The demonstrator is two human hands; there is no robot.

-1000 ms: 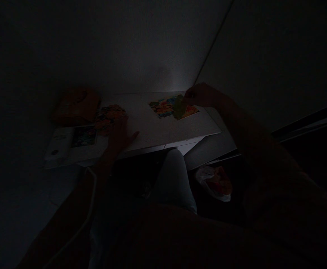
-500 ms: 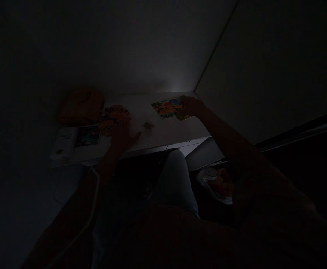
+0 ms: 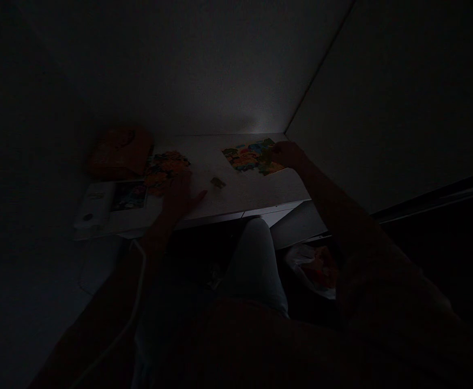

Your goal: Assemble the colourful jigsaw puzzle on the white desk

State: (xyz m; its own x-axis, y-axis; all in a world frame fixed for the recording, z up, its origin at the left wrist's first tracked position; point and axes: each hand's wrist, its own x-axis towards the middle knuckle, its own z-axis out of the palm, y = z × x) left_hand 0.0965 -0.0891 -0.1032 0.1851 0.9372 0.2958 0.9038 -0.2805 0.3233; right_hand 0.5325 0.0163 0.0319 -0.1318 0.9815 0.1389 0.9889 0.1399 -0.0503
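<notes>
The scene is very dark. A partly assembled, many-coloured jigsaw puzzle (image 3: 246,158) lies flat on the white table (image 3: 252,193), its lower edge uneven. At its right side is my right hand (image 3: 287,154), fingers curled together and touching or just over the picture; what they pinch, if anything, is too dark to see. My left hand (image 3: 179,199) rests low on the table with the thumb spread out. Its fingertips reach a heap of orange and dark puzzle pieces (image 3: 165,167). Between the hands sits a small loose clump of pieces (image 3: 218,182).
An orange bag or box (image 3: 118,153) stands at the back left. In front of it are a picture card (image 3: 128,195) and a white device (image 3: 94,205). A pale cable (image 3: 139,281) crosses my left arm. Below the table, a plastic bag (image 3: 313,267) lies at right.
My right hand has drawn back to the right and its fingers have curled in, uncovering the puzzle's upper right part. My left hand stays where it was. The view has shifted slightly.
</notes>
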